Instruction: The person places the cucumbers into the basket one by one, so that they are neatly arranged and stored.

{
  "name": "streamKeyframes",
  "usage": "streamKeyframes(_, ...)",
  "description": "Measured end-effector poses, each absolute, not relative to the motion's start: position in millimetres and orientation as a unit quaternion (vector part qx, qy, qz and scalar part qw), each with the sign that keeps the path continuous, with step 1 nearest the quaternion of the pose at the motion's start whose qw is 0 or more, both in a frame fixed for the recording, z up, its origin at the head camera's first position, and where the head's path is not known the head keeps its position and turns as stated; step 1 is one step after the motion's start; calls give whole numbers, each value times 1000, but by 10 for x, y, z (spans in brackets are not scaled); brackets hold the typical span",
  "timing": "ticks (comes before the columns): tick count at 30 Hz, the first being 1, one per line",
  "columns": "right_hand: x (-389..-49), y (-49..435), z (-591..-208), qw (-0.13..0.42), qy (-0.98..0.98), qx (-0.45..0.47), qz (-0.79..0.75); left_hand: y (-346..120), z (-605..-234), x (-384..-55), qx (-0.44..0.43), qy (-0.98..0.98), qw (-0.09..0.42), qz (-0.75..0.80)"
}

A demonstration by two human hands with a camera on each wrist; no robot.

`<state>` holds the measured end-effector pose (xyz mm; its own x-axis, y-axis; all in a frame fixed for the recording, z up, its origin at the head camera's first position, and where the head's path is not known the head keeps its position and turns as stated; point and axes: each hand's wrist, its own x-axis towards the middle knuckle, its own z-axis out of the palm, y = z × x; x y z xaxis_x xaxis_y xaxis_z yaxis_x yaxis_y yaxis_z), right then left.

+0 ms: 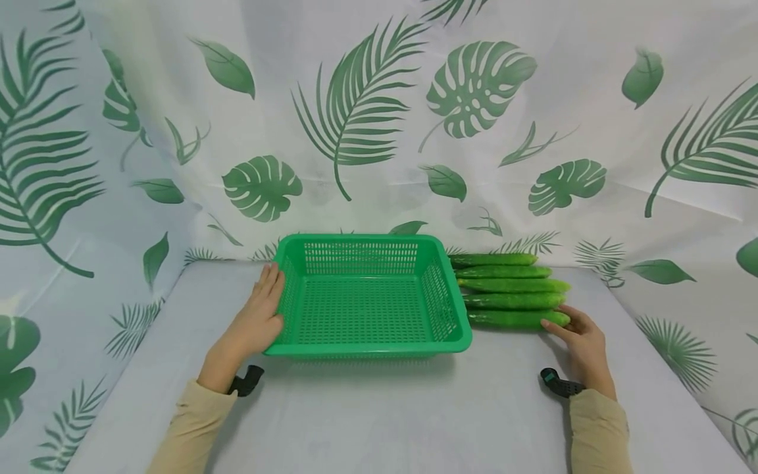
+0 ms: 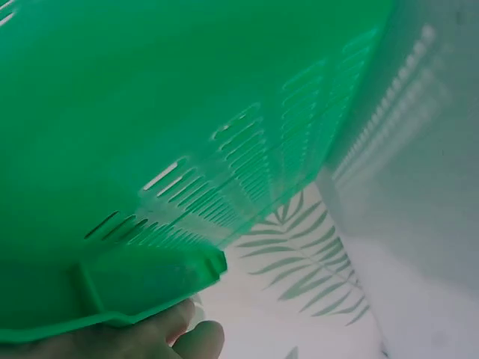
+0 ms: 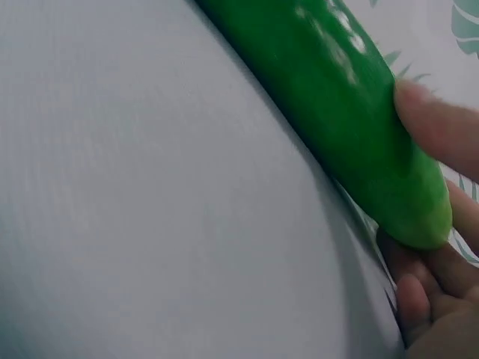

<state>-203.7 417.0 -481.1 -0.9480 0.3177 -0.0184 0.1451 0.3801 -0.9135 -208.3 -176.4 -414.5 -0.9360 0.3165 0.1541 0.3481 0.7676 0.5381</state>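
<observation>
A green plastic basket (image 1: 364, 347) with perforated walls stands on the table. My left hand (image 1: 257, 313) lies along its left side, fingers fairly straight against the rim; in the left wrist view the fingers (image 2: 168, 329) show just at the rim's edge. To the right of the basket, several long green cucumbers (image 1: 512, 284) lie side by side. My right hand (image 1: 583, 339) holds the tip of the nearest cucumber (image 1: 509, 319). In the right wrist view the thumb presses on that cucumber (image 3: 337, 120) from above, with the other fingers around its pale end.
A white table surface (image 1: 379, 421) spreads in front of the basket. Behind and at both sides hangs a white curtain (image 1: 379, 191) with green leaf prints. The cucumbers' left ends run up to the basket's right wall.
</observation>
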Motion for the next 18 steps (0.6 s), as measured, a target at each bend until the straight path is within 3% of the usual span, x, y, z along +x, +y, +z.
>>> streamKeyframes(8, -2011, 4240, -4806, 3, -868, -97, 487, -1743, -4140, -2077, -178, -945, 33, -273)
streamKeyframes(18, -1962, 4307, -4814, 35, -811, -103, 575, -1767, -4162, -2083, -179, -943, 24, -279)
